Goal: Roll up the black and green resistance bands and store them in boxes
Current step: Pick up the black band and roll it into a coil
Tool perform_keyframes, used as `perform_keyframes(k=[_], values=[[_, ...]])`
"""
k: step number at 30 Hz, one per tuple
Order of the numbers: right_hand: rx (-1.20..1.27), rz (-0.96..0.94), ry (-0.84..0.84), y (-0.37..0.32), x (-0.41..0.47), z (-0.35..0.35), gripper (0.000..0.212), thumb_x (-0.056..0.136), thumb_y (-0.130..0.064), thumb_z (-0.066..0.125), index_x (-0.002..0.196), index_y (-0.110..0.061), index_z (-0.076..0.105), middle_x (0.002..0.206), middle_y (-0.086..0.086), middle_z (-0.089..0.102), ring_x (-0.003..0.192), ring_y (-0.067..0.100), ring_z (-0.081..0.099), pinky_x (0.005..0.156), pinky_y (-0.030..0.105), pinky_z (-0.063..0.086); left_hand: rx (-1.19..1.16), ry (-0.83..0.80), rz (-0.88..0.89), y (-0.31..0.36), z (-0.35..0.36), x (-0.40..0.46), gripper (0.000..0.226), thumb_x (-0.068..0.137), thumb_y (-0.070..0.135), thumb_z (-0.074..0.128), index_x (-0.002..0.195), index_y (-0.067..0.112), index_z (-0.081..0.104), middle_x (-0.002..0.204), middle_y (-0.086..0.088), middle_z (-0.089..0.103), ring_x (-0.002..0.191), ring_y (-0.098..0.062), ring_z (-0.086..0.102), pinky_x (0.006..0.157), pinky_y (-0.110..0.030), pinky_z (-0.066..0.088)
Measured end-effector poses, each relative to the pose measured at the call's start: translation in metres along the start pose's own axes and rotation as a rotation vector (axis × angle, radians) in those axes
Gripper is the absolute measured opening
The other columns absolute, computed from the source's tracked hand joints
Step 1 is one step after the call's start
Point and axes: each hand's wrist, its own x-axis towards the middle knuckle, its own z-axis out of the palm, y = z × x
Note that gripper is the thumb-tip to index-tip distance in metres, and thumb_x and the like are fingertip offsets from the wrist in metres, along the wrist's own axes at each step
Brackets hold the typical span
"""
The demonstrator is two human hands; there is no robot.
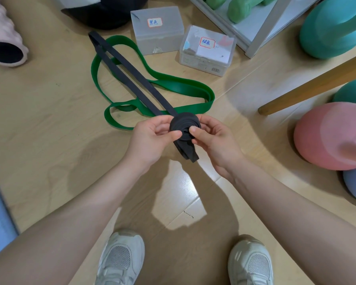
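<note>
Here, my fingers hide part of the black band's (132, 72) coil.
My left hand (152, 138) and right hand (212, 140) pinch it above the floor; its flat tail crosses the loose green band (185, 87). Box labels: "黑色" (155, 22), "绿色" (207, 42).

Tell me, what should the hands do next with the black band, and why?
Probably keep winding: both the left hand and right hand pinch a half-made coil of the black band, but a long stretch of it still lies unrolled across the green band.
</note>
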Motion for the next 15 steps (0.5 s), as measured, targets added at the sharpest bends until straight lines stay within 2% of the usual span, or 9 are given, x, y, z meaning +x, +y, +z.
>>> perform_keyframes(k=[2, 4, 5, 7, 9, 11, 15], values=[[-0.12, -0.043, -0.01, 0.0, 0.0, 0.002, 0.03, 0.087, -0.004, 0.06, 0.113, -0.015, 0.054, 0.091, -0.003, 0.062, 0.072, 0.002, 0.059, 0.066, 0.014, 0.046, -0.046, 0.018, -0.045, -0.002, -0.002, -0.001, 0.026, 0.081, 0.001, 0.065, 0.093, 0.024, 0.067, 0.083, 0.007, 0.073, 0.082, -0.011, 0.068, 0.083, -0.029, 0.054], [-0.349, -0.057, -0.024, 0.005, 0.0, 0.0, 0.056, 0.082, -0.012, 0.068, 0.129, -0.019, 0.04, 0.096, -0.01, 0.058, 0.076, 0.001, 0.052, 0.075, 0.017, 0.046, -0.143, 0.074, -0.115, -0.004, -0.004, -0.001, 0.023, 0.082, 0.0, 0.064, 0.094, 0.02, 0.066, 0.081, 0.008, 0.073, 0.079, -0.007, 0.068, 0.077, -0.024, 0.055], [-0.448, -0.038, -0.036, 0.01, -0.001, -0.001, 0.066, 0.079, -0.016, 0.072, 0.132, -0.02, 0.035, 0.099, -0.012, 0.056, 0.082, 0.0, 0.05, 0.083, 0.021, 0.046, -0.203, 0.112, -0.153, -0.005, -0.005, 0.0, 0.023, 0.082, 0.0, 0.064, 0.094, 0.019, 0.065, 0.083, 0.008, 0.072, 0.079, -0.006, 0.068, 0.075, -0.023, 0.054], [-0.559, -0.016, -0.091, 0.02, -0.002, 0.001, 0.066, 0.074, -0.019, 0.077, 0.126, -0.022, 0.035, 0.101, -0.01, 0.057, 0.091, 0.002, 0.052, 0.089, 0.03, 0.045, -0.307, 0.162, -0.214, -0.005, -0.008, 0.002, 0.023, 0.082, 0.0, 0.063, 0.1, 0.015, 0.064, 0.093, 0.003, 0.071, 0.083, -0.007, 0.068, 0.077, -0.023, 0.055], [-0.58, -0.072, -0.129, 0.029, -0.003, 0.006, 0.06, 0.072, -0.015, 0.078, 0.112, -0.023, 0.034, 0.089, -0.006, 0.059, 0.076, 0.002, 0.054, 0.078, 0.025, 0.044, -0.386, 0.179, -0.25, -0.004, -0.009, 0.003, 0.027, 0.083, -0.001, 0.063, 0.108, 0.009, 0.061, 0.097, -0.002, 0.07, 0.08, -0.006, 0.069, 0.073, -0.02, 0.056], [-0.563, -0.152, -0.114, 0.036, -0.002, 0.013, 0.058, 0.071, -0.009, 0.078, 0.1, -0.025, 0.03, 0.073, -0.007, 0.053, 0.06, 0.0, 0.049, 0.065, 0.019, 0.039, -0.444, 0.193, -0.276, -0.005, -0.009, 0.003, 0.026, 0.083, -0.001, 0.062, 0.107, 0.008, 0.061, 0.093, -0.001, 0.07, 0.075, -0.004, 0.069, 0.067, -0.017, 0.055], [-0.653, -0.263, -0.059, 0.039, -0.001, 0.017, 0.044, 0.078, -0.011, 0.073, 0.087, -0.027, 0.033, 0.07, -0.006, 0.05, 0.055, 0.003, 0.044, 0.056, 0.018, 0.035, -0.481, 0.192, -0.299, -0.006, -0.011, 0.002, 0.03, 0.084, 0.0, 0.061, 0.114, 0.007, 0.06, 0.092, -0.001, 0.07, 0.078, -0.008, 0.068, 0.065, -0.017, 0.054]])
